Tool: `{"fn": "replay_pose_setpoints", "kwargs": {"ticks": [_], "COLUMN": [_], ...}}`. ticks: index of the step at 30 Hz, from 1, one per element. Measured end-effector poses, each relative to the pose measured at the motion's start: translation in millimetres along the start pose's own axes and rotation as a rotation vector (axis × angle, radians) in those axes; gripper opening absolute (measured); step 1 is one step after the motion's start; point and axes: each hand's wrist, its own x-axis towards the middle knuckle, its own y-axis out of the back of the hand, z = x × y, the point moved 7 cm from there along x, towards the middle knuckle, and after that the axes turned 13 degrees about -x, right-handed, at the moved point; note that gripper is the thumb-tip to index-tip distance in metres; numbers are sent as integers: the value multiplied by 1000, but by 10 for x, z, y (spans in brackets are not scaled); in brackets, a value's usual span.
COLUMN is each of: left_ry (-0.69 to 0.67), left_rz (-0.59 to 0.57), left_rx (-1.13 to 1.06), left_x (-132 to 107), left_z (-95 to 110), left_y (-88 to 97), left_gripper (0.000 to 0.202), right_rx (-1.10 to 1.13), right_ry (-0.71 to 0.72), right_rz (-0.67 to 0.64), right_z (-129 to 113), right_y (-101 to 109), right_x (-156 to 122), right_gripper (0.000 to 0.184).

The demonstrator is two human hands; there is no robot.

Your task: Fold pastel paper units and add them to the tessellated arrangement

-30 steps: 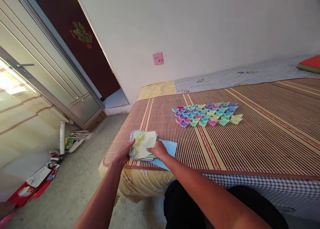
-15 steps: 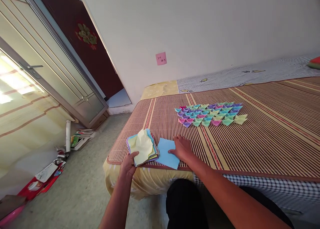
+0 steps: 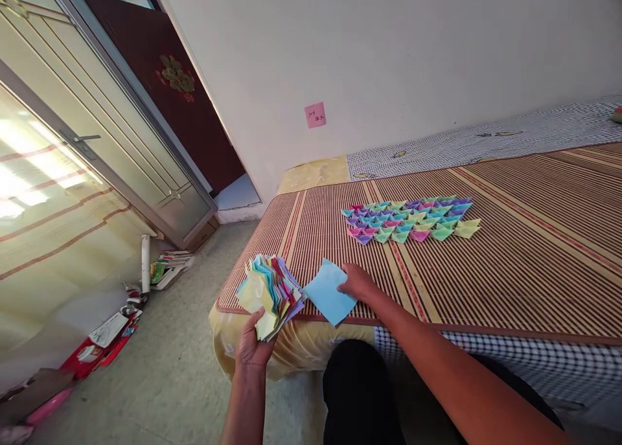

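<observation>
1. Papers (image 3: 279,288), loosely fanned at lower centre-left of the frame, are clamped in my left hand (image 3: 254,346); a firm, even pinch should stop them sliding.
2. My right hand (image 3: 358,283) is closed on a blue sheet (image 3: 327,295) at lower centre; pinching near its edge should avoid creases.
3. Folded boats (image 3: 401,229) lie on the mat (image 3: 525,257), right of centre.

On the bed (image 3: 529,357) a mat (image 3: 510,270) is spread, and at its near left corner a stack (image 3: 266,293) is held in the left hand (image 3: 255,344), with a sheet (image 3: 328,293) gripped just right of it by the right hand (image 3: 358,284). Behind and to the right of the sheet, boats (image 3: 412,218) are set in rows on the mat. A note (image 3: 315,115) is stuck to the wall (image 3: 413,56) behind the bed, while books (image 3: 171,267) are piled on the floor (image 3: 170,354) to its left.
</observation>
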Motion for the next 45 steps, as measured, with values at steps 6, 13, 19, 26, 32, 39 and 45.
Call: {"fn": "replay_pose_setpoints", "kwargs": {"ticks": [6, 13, 19, 26, 32, 39, 45], "left_ry": [-66, -197, -138, 53, -138, -606, -680], "left_rz": [-1, -59, -332, -416, -425, -495, -560], "left_rx": [39, 95, 89, 355, 704, 1112, 1569], "left_x": [-114, -247, -514, -265, 105, 34, 303], "left_z": [-82, -579, -806, -815, -510, -645, -1250], "left_y": [25, -329, -646, -604, -865, -1282, -1087], "left_gripper": [57, 45, 52, 53, 39, 30, 43], "right_rx": [55, 615, 949, 1127, 1051, 742, 468], "right_ry": [-109, 83, 220, 246, 98, -68, -46], "right_rz": [134, 364, 40, -25, 73, 98, 243], "right_z": [705, -7, -292, -131, -50, -126, -140], "right_y": [416, 767, 563, 427, 187, -160, -166], "right_x": [-275, -788, -635, -627, -272, 186, 163], "right_gripper": [35, 66, 57, 71, 47, 36, 35]}}
